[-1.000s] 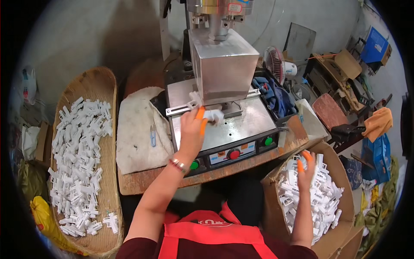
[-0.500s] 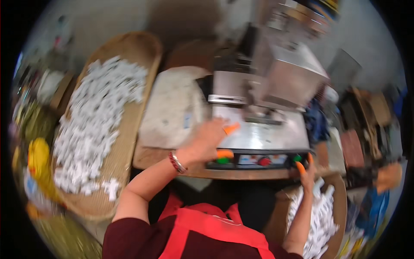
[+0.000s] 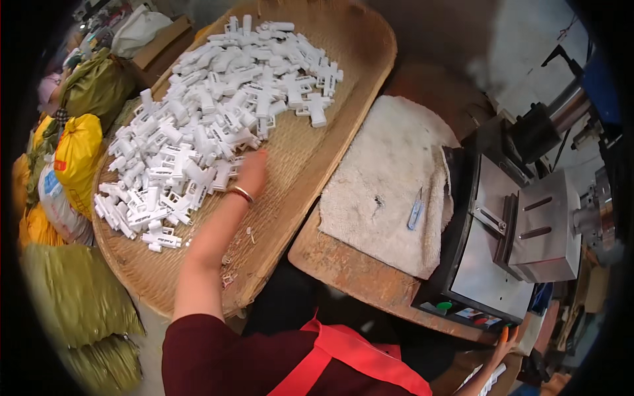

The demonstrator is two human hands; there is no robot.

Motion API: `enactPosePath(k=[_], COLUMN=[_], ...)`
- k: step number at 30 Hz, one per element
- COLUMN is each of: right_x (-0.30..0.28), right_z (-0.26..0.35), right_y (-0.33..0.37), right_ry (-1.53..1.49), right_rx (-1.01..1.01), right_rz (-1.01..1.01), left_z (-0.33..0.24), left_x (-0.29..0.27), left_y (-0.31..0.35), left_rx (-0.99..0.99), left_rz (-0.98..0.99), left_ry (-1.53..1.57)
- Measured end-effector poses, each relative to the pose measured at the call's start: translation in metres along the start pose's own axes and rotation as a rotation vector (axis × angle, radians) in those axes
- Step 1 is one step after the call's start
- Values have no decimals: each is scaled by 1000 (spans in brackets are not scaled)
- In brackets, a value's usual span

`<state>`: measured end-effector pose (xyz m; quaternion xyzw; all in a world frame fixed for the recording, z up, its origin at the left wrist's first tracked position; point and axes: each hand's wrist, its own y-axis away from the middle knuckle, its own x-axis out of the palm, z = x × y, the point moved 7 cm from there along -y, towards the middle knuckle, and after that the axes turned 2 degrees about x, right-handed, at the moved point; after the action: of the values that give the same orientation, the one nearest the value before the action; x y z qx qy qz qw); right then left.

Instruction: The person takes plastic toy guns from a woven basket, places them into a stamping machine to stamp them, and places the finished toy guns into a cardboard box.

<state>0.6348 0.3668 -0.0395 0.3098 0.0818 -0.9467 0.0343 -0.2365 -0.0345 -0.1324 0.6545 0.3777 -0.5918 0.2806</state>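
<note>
Ten o'clock in my view: one woven basket [image 3: 307, 158], heaped with white plastic pieces [image 3: 198, 119]; left hand [image 3: 251, 173] at the pile's edge, fingers blurred, so I cannot tell whether they pinch anything. Three o'clock: one press machine [image 3: 485, 277]; one pale cloth [image 3: 380, 171] beside it. Four o'clock: right hand [image 3: 502, 348], orange-tipped fingers slightly apart, at the machine's front corner, contact unclear to me.

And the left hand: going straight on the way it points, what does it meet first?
Likely the white plastic parts in the woven basket, just ahead of the left hand; whether it touches them is unclear.
</note>
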Motion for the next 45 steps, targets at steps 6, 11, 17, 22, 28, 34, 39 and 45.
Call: enactPosePath(k=[6, 11, 17, 22, 28, 34, 39, 45], right_x=[-16, 11, 53, 93, 88, -60, -170, -133], right_z=[4, 119, 171, 227, 195, 202, 175, 95], right_y=[13, 25, -43, -78, -108, -12, 124, 103], right_ry=[126, 225, 128, -52, -168, 149, 361, 282], right_rx=[-40, -269, -506, -795, -674, -558, -411, -220], right_rz=[-149, -343, -144, -52, -346, -645, -713, -462], left_z=[40, -32, -351, -504, -490, -491, -552, -640], left_x=[37, -72, -229, -164, -178, -158, -184, -163], left_y=[-5, 22, 93, 110, 200, 211, 231, 213], left_rx=[63, -20, 675, 666, 961, 986, 1042, 1067], left_rz=[2, -105, 302, 498, -192, -242, -354, -322], left_ry=[-30, 671, 1622, 1315, 699, 568, 665, 454])
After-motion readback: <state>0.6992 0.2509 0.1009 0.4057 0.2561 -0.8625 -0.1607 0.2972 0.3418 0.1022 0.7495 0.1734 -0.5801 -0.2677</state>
